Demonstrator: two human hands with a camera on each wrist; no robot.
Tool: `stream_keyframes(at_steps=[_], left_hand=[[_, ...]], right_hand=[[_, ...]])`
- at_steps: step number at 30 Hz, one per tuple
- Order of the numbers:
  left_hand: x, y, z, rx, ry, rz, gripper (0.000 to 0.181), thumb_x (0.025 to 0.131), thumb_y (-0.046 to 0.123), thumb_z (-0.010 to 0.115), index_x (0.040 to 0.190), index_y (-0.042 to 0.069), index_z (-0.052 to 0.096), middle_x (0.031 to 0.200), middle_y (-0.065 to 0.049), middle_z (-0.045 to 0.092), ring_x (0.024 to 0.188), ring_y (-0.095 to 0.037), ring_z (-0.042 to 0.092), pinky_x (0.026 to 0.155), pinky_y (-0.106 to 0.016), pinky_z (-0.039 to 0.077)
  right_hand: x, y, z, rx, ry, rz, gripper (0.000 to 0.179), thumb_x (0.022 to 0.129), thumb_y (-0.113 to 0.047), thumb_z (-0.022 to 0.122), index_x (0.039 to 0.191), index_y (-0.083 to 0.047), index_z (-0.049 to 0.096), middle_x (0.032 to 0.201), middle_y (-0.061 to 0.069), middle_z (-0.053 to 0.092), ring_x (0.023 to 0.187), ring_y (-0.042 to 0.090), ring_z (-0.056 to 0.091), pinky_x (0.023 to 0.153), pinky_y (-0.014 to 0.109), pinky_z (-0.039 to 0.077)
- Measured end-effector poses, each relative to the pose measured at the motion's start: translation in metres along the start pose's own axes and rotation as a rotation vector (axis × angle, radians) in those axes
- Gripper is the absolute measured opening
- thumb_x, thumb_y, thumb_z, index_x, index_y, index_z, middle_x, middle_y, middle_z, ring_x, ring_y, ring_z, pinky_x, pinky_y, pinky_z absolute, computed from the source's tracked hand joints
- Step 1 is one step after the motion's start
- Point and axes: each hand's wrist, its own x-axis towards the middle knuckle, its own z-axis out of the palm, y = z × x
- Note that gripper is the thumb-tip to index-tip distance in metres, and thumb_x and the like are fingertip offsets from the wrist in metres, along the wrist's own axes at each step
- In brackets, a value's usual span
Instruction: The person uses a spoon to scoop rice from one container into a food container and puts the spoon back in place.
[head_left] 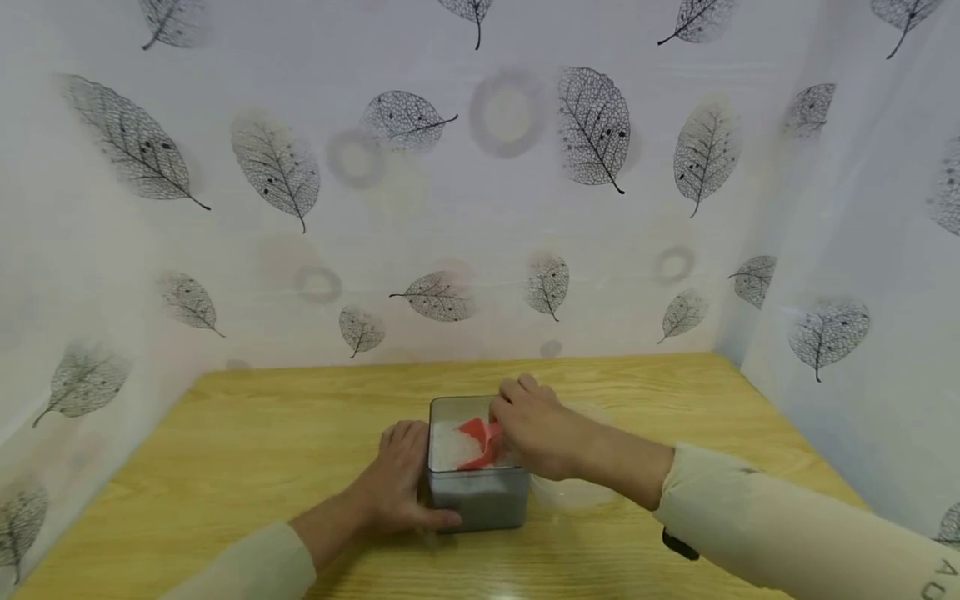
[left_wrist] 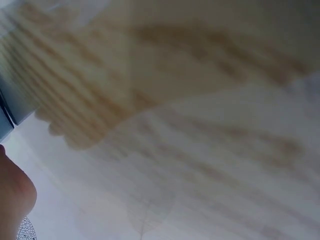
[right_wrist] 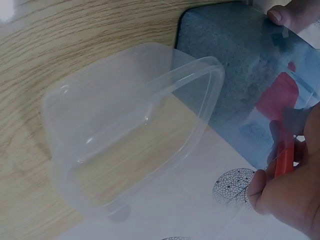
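A grey, translucent rectangular container (head_left: 483, 504) stands on the table, holding a white granular substance (head_left: 447, 447). At its left side is my left hand (head_left: 396, 490), gripping the container with the thumb along the front face. My right hand (head_left: 538, 429) holds a red scoop (head_left: 489, 443) by its handle over the container's open top. In the right wrist view, the scoop's head (right_wrist: 280, 97) shows through the container's see-through wall, and the fingers curl round its handle. Whether the scoop carries any of the substance, I cannot tell.
A clear plastic tub (right_wrist: 100, 117) is beside the container's right side, partly behind my right forearm in the head view. The wood-grain table (head_left: 255, 450) meets a white leaf-patterned sheet (head_left: 495, 208) at the back and sides.
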Motion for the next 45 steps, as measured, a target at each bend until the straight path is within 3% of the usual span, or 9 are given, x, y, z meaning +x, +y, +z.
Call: stream_keyframes(at_steps=[6,16,25,34,39,45], left_hand=[[-0.001,-0.002,-0.002,0.01,0.024,0.013,0.105,0.068,0.086,0.062,0.14,0.012,0.043,0.126,-0.002,0.05,0.121,-0.022,0.039,0.105,-0.051,0.028],[0.001,-0.001,-0.003,-0.016,0.014,-0.011,0.107,0.068,0.084,0.065,0.143,0.012,0.041,0.129,-0.002,0.05,0.122,-0.022,0.039,0.107,-0.053,0.027],[0.003,-0.003,-0.001,-0.007,0.039,0.02,0.104,0.068,0.083,0.066,0.14,0.012,0.043,0.127,-0.003,0.051,0.121,-0.023,0.04,0.106,-0.053,0.028],[-0.016,0.003,0.016,-0.059,-0.011,-0.025,0.105,0.067,0.085,0.064,0.142,0.015,0.041,0.125,0.003,0.05,0.123,-0.019,0.038,0.106,-0.055,0.028],[-0.009,0.0,0.011,-0.055,-0.003,-0.023,0.106,0.066,0.086,0.064,0.141,0.014,0.041,0.125,0.002,0.05,0.122,-0.02,0.038,0.107,-0.053,0.026],[-0.002,-0.005,0.006,-0.049,-0.015,-0.036,0.108,0.066,0.085,0.065,0.143,0.013,0.04,0.127,0.0,0.049,0.124,-0.023,0.037,0.109,-0.054,0.024]], right_hand=[[0.001,0.003,-0.003,0.028,-0.003,0.03,0.014,0.1,-0.027,0.06,0.103,-0.013,0.06,0.099,0.0,0.047,0.088,0.017,0.036,0.075,0.032,0.031],[-0.006,0.017,-0.008,0.056,0.106,0.023,0.012,0.099,-0.024,0.062,0.106,-0.014,0.062,0.095,-0.002,0.047,0.092,0.018,0.042,0.082,0.037,0.034],[-0.019,0.032,-0.011,0.111,0.155,-0.009,0.012,0.1,-0.023,0.061,0.108,-0.014,0.061,0.091,-0.005,0.045,0.087,0.013,0.038,0.081,0.034,0.032],[-0.043,0.027,0.009,0.159,0.21,0.0,0.012,0.1,-0.025,0.06,0.107,-0.016,0.064,0.094,-0.008,0.047,0.09,0.01,0.04,0.081,0.034,0.034],[-0.043,0.033,0.003,0.173,0.216,0.031,0.012,0.101,-0.025,0.058,0.108,-0.016,0.062,0.098,-0.007,0.048,0.092,0.01,0.041,0.083,0.036,0.035],[-0.043,0.042,-0.006,0.156,0.279,0.032,0.012,0.1,-0.02,0.06,0.11,-0.014,0.061,0.1,-0.006,0.049,0.093,0.011,0.041,0.082,0.035,0.038]])
